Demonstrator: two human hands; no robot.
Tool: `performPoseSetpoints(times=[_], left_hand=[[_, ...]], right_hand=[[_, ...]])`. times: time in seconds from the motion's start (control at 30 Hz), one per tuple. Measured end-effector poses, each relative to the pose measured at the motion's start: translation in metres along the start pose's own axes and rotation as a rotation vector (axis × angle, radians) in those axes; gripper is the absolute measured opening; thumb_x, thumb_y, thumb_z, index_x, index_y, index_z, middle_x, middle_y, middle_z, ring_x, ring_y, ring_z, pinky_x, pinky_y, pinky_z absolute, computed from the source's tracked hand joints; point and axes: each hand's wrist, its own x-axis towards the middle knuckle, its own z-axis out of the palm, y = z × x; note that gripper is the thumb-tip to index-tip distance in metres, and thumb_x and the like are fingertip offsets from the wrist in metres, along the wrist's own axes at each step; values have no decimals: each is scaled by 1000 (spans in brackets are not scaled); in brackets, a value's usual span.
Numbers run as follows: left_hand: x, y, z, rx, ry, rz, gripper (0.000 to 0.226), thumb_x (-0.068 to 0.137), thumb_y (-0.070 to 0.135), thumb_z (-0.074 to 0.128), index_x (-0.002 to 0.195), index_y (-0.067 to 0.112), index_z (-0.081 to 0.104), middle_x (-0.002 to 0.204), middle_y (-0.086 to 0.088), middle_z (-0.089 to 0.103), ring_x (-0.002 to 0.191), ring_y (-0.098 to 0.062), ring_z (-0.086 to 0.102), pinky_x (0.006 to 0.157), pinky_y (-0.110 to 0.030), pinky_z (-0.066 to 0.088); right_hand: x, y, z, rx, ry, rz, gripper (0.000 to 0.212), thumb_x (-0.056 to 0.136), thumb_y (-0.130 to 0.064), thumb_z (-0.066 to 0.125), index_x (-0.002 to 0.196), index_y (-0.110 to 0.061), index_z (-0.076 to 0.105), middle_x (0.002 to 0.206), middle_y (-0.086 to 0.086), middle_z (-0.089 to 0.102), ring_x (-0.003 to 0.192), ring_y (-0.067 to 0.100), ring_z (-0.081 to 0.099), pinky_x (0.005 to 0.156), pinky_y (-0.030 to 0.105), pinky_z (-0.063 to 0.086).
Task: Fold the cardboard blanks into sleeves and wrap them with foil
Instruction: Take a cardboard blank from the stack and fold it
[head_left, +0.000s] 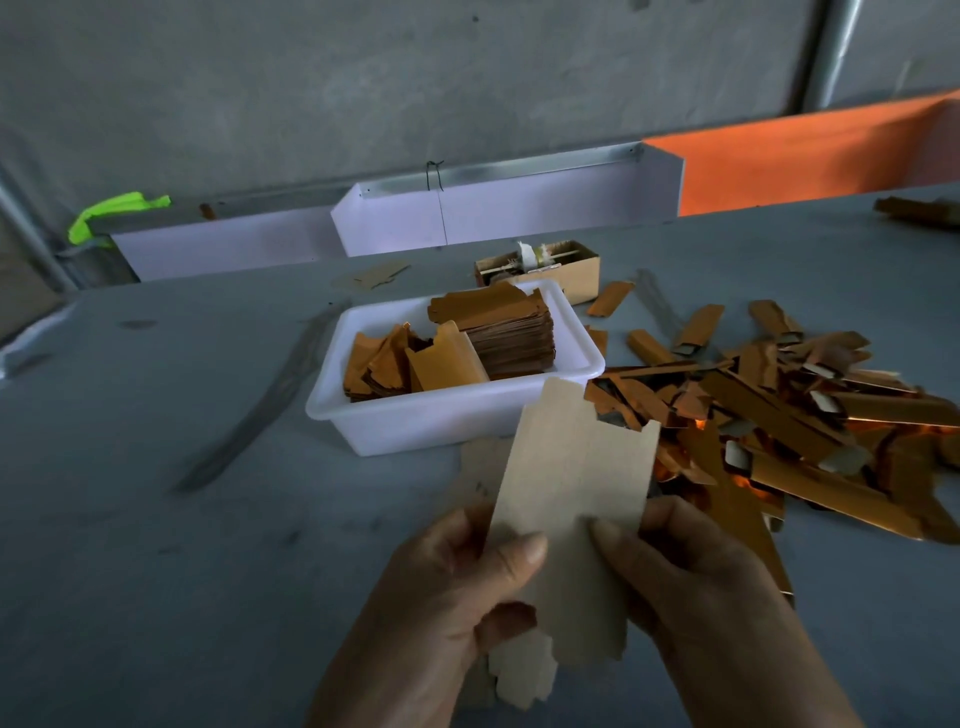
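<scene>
Both hands hold one flat cardboard blank (571, 483) up over the grey table (182, 545), near the bottom middle of the view. Left hand (441, 603) pinches its left edge w/ thumb on top and fingers behind; it also seems to hold a few more blanks (519, 675) tucked under, sticking out at 6 o'clock. Right hand (696, 587) pinches the right edge, thumb on the front.

The blank is still flat, plain brown side up, w/ faint fold lines running the long way. So the step looks like the start of folding it into a sleeve; no fold made yet, I think.

At 12 o'clock from the blank sits a white tub (452, 421) w/ a stack of shiny gold foil pieces (514, 338) inside. At 2–3 o'clock is a big pile of finished gold sleeves (779, 415). A small brown box (566, 275) is past the tub.

Next move prob needs both thumbs to push the sides in along the lines, neat and even, then grab foil from the tub
</scene>
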Motion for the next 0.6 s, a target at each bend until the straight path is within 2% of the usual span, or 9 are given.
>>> performPoseSetpoints(times=[0.03, 0.1, 0.17, 0.23, 0.3, 0.37, 0.43, 0.53, 0.6], left_hand=[[-2, 1, 1, -1, -23, -18, 29, 61, 10, 79, 89, 4, 72, 89, -17, 73, 74, -25, 71, 59, -29, 56], [-6, 2, 3, 82, -21, 13, 26, 62, 8, 85, 84, 11, 73, 86, -15, 74, 74, -21, 71, 60, -29, 56], [-9, 2, 1, 317, 24, 129, 21, 65, 19, 81, 84, 21, 72, 78, -7, 74, 69, -15, 68, 61, -28, 54], [-12, 6, -2, 550, 72, 266, 19, 66, 29, 65, 84, 29, 70, 65, 1, 68, 61, -9, 60, 58, -24, 47], [-14, 11, -3, 657, 78, 339, 20, 65, 31, 59, 82, 33, 69, 58, 3, 61, 54, -4, 53, 54, -19, 40], [-17, 17, -1, 696, 77, 363, 22, 64, 35, 60, 85, 35, 69, 63, 2, 65, 56, -4, 56, 55, -19, 42], [-19, 20, 0, 689, 89, 377, 25, 64, 37, 62, 88, 37, 69, 68, 5, 68, 61, -5, 62, 56, -19, 47], [-17, 21, -5, 508, 172, 373, 30, 62, 33, 67, 90, 41, 69, 77, 9, 72, 70, -3, 67, 58, -13, 48], [-12, 17, -11, 324, 208, 315, 39, 57, 25, 74, 94, 35, 71, 80, 5, 74, 74, -6, 69, 59, -16, 50]], right_hand=[[0, 2, 1, 22, 11, -9, 4, 74, -9, 68, 72, -11, 65, 76, 16, 67, 87, 33, 61, 84, 60, 49], [-2, 4, 1, -96, 66, -162, 13, 74, -15, 71, 83, -23, 65, 80, 1, 70, 89, 16, 65, 73, 36, 56], [-3, 0, -3, -497, 252, -553, 37, 74, -22, 73, 105, -35, 59, 106, -10, 67, 102, 2, 61, 77, 19, 52], [-2, -8, -7, -873, 330, -964, 52, 81, -23, 69, 129, -19, 51, 136, 3, 51, 129, 18, 44, 97, 38, 46], [0, -16, -6, -1105, 259, -1133, 52, 83, -30, 59, 132, -12, 51, 140, 7, 49, 138, 28, 33, 106, 55, 33], [2, -20, -3, -1200, 202, -1146, 41, 81, -30, 56, 119, -16, 63, 122, 3, 64, 128, 28, 47, 104, 62, 32], [3, -20, -1, -1182, 152, -1127, 20, 77, -22, 62, 94, -21, 73, 90, -3, 70, 97, 25, 64, 91, 58, 45], [-1, -17, -3, -967, 28, -871, 12, 81, -16, 69, 77, -27, 69, 72, -15, 62, 71, 5, 58, 68, 17, 47], [-2, -15, -3, -742, -41, -597, 13, 78, -24, 70, 72, -35, 67, 65, -17, 62, 74, -5, 57, 56, 8, 42]])
